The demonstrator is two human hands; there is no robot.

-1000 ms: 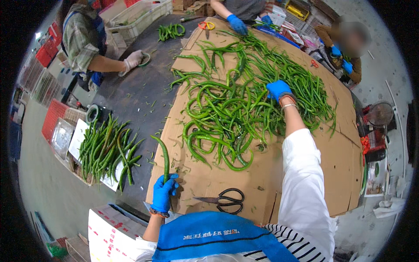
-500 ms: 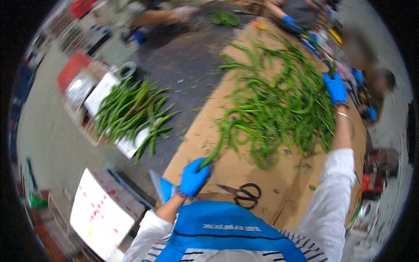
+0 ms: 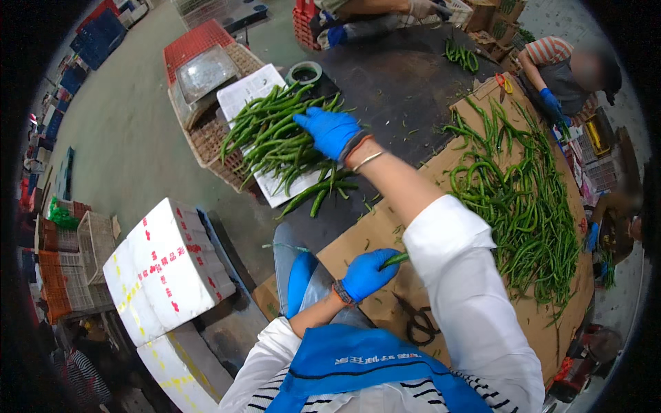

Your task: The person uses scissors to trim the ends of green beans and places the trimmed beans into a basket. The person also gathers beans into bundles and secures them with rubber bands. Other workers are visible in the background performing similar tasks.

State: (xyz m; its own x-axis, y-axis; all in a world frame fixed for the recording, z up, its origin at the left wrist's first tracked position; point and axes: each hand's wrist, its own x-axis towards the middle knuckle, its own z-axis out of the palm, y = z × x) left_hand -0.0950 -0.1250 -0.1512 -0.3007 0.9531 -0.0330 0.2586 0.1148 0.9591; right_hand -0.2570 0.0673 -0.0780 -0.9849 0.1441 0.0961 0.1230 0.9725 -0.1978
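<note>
My right hand, in a blue glove, reaches far left across the dark table and lies on a sorted pile of long green peppers, fingers curled over some of them. That pile rests on a white paper sheet over a crate. My left hand, also gloved in blue, stays close to my body above the cardboard and grips a single green pepper. A large loose heap of green peppers covers the cardboard to the right.
Black scissors lie on the cardboard near my body. A tape roll and a red crate holding a scale sit beyond the sorted pile. White foam boxes stand at lower left. A co-worker's gloved hand works at the far right.
My right hand left the big heap on the right and swung across to the sorted pile on the left. My head turned left. The left hand still holds a pepper near the cardboard.
</note>
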